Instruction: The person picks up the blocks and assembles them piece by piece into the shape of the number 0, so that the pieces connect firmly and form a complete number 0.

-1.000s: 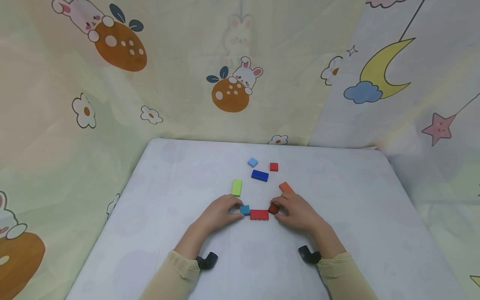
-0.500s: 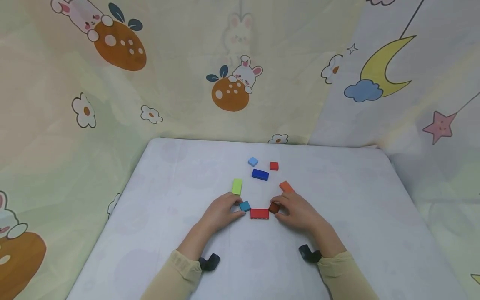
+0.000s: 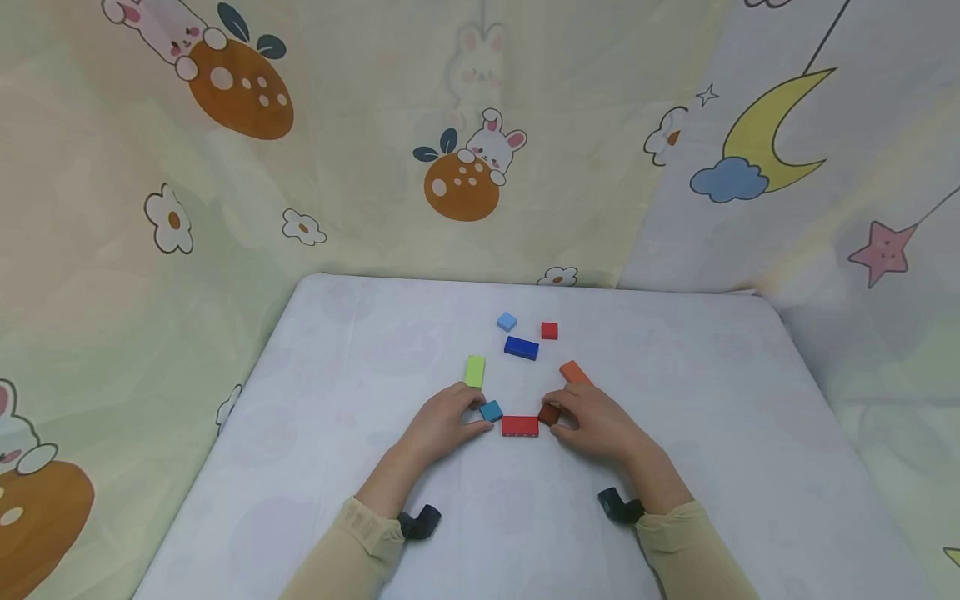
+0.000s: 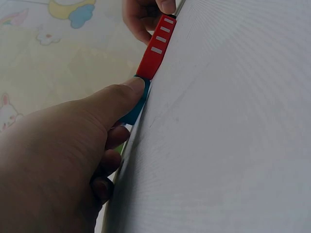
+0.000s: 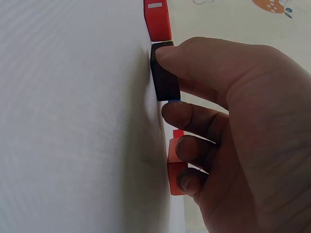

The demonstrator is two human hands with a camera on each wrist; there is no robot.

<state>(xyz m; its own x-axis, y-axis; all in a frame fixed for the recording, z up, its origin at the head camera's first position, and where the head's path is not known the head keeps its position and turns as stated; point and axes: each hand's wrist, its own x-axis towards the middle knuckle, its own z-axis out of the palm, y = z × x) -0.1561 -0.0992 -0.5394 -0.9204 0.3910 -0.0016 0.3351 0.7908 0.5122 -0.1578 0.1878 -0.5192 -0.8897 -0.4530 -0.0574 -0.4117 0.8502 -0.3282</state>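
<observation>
A long red block (image 3: 520, 427) with pale marks on its near side lies on the table between both hands. At its left end, my left hand (image 3: 442, 425) pinches a teal block (image 3: 491, 411), which sits turned at an angle; the thumb covers part of it in the left wrist view. My right hand (image 3: 598, 421) holds a dark brown block (image 3: 549, 414) between thumb and fingers, right up against the red block's right end. In the right wrist view the thumb presses the brown block (image 5: 165, 73) on its near face.
Beyond the left hand lies a lime green block (image 3: 475, 372), and an orange block (image 3: 574, 372) is just past the right fingers. Farther back are a dark blue block (image 3: 521, 348), a light blue block (image 3: 507, 322) and a small red block (image 3: 550, 331). A printed cloth hangs behind the table (image 3: 360, 333).
My left hand has turned the teal block from square beside the red block to an angled position. The right hand keeps its place on the brown block.
</observation>
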